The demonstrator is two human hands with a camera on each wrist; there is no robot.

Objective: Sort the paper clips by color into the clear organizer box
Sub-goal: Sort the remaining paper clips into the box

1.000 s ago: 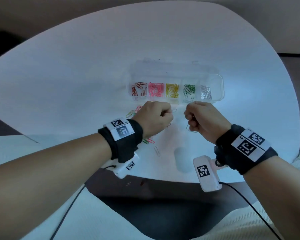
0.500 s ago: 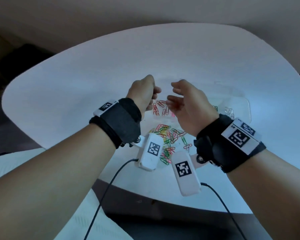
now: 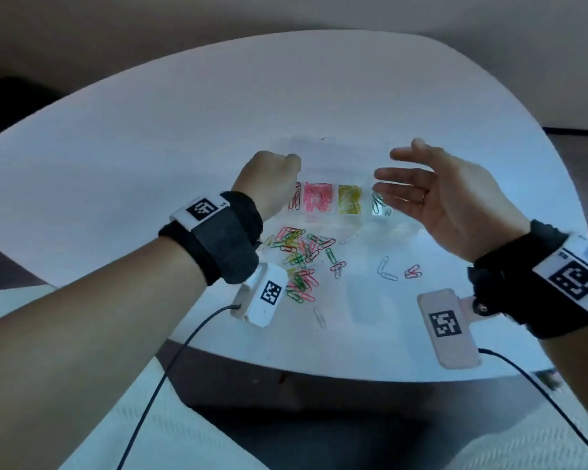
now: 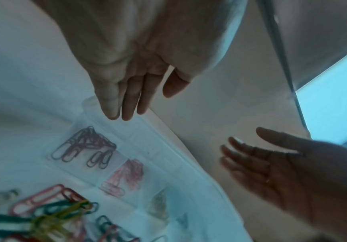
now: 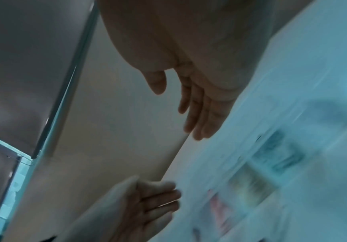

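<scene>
Your left hand hangs over the left end of the clear organizer box, fingers straight and holding nothing, as the left wrist view shows. Your right hand is raised over the box's right end, palm turned inward, fingers spread, empty. The box sits mid-table, well clear of the far edge; its compartments hold clips by color. Loose paper clips lie scattered between the box and the near edge, under your left wrist.

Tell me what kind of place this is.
Probably a home or office room: a rounded white table, a plain beige wall behind it, and a clear plastic organizer box beside loose coloured paper clips.
</scene>
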